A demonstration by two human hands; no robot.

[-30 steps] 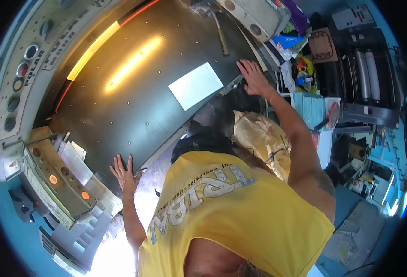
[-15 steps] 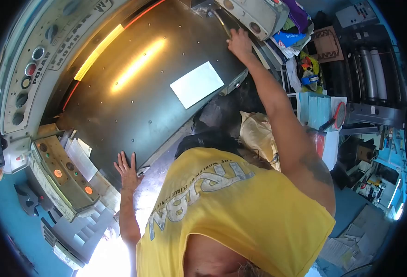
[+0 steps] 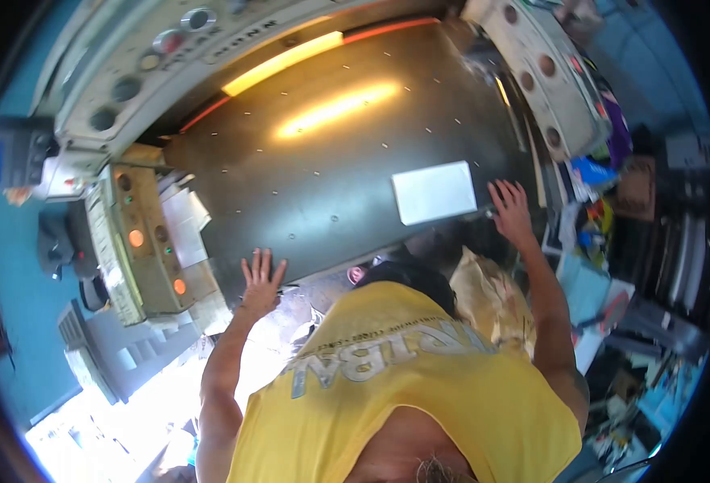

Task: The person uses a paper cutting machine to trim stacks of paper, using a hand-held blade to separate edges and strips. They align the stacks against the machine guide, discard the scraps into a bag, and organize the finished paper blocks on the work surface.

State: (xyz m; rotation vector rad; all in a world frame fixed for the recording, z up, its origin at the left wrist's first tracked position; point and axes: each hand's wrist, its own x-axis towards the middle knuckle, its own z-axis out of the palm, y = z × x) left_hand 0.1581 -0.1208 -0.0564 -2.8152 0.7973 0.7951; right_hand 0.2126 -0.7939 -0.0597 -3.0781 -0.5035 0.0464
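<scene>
My left hand (image 3: 263, 283) rests open at the front left corner of a dark metal machine table (image 3: 331, 193), its fingers spread. My right hand (image 3: 513, 211) is at the front right corner of the same table. Its fingers are apart and it holds nothing I can see. Just left of it lies a stack or sheet of white paper (image 3: 434, 192), close to the front edge; its thickness is hard to tell. Neither hand touches the paper.
A control panel (image 3: 141, 233) with orange buttons and loose papers (image 3: 184, 216) flank the table on the left. A grey machine housing (image 3: 540, 76) stands at the right. A lit yellow strip (image 3: 282, 64) runs along the back. A brown bag (image 3: 492, 298) hangs below the front edge.
My right hand has come back from the far right side of the table to its front right corner. The view has turned. My left hand stays at the front left, fingers still spread.
</scene>
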